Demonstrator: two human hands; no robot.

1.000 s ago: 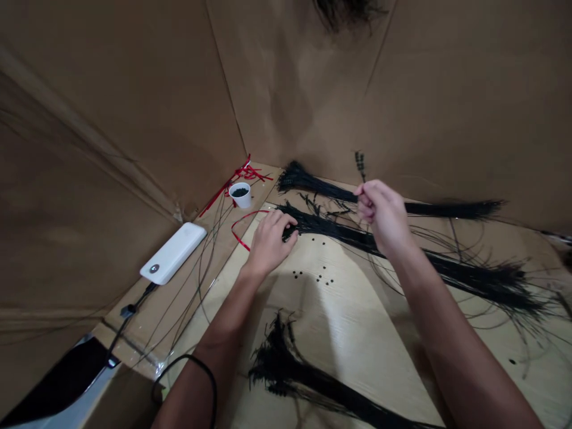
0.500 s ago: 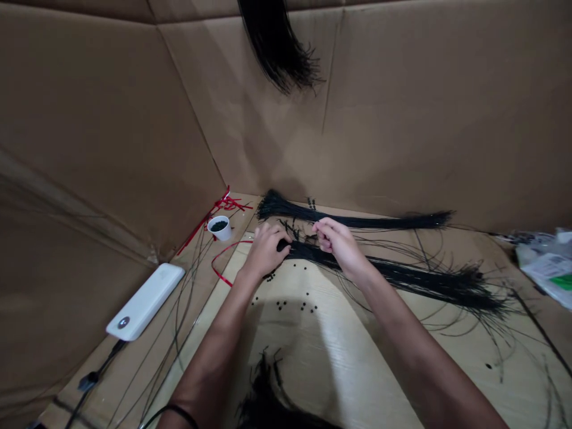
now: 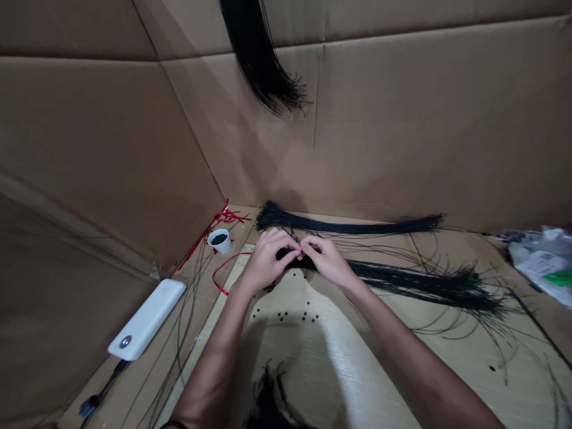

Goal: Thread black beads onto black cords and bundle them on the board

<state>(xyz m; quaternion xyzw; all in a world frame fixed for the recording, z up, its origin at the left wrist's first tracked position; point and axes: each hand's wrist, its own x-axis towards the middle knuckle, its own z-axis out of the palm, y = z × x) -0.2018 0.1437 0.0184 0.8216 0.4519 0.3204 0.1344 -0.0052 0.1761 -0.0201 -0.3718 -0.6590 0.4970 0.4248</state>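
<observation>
My left hand [image 3: 273, 257] and my right hand [image 3: 327, 260] meet fingertip to fingertip, both pinched, over the left part of a bundle of thin black strands [image 3: 415, 287]. Whatever sits between the fingertips is too small and too covered to make out. The strands run rightward from under my hands and fan out at their far end. Several small black bead-like pieces [image 3: 305, 318] lie scattered on the pale board [image 3: 313, 351] below my hands. Up and left of my left hand stands a white cup [image 3: 220, 241] with dark bits in it.
Behind my hands lies a second black bundle [image 3: 357, 226]; another bundle [image 3: 261, 65] hangs overhead. Red strips [image 3: 230, 214] lie in the corner. A white power bank [image 3: 147, 319] with a cable is at left, clear plastic bags [image 3: 543, 262] at right. Cardboard walls [image 3: 402, 131] enclose the space.
My right hand has moved left and slightly down until its fingertips meet those of my left hand. The view has tilted up a little.
</observation>
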